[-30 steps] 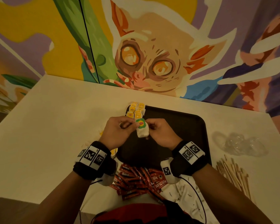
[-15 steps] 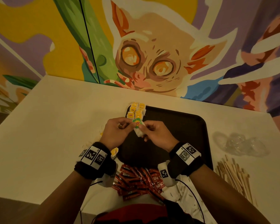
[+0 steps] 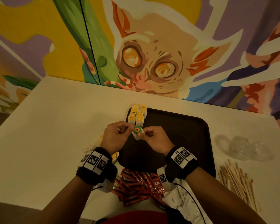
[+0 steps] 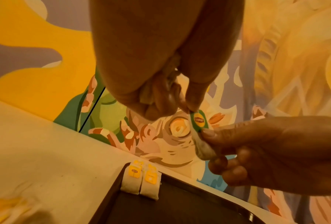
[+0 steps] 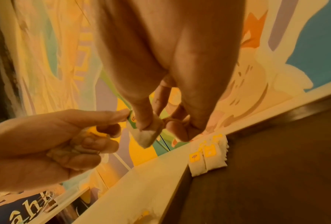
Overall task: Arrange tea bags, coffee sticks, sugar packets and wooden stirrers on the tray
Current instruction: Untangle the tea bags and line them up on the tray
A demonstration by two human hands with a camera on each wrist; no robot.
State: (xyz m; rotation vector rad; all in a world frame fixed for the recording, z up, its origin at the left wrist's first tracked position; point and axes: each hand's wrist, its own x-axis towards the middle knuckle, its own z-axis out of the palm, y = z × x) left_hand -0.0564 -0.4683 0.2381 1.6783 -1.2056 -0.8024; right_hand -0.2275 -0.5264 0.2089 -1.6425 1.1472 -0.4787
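Two hands hold one green-tagged tea bag (image 3: pixel 137 133) above the black tray (image 3: pixel 200 143): left hand (image 3: pixel 116 137) pinches the tag, with more tea bags bunched in its palm; right hand (image 3: pixel 153 139) pinches the pouch. Yellow-tagged tea bags (image 3: pixel 137 116) sit in rows at the tray's far-left corner. Coffee sticks (image 3: pixel 136 183) lie off the tray's near edge, wooden stirrers (image 3: pixel 236 180) off its right edge.

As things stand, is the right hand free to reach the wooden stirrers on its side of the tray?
Probably not yet: the right hand pinches the green-tagged tea bag together with the left hand. The way to the wooden stirrers, right of the tray, looks unobstructed.
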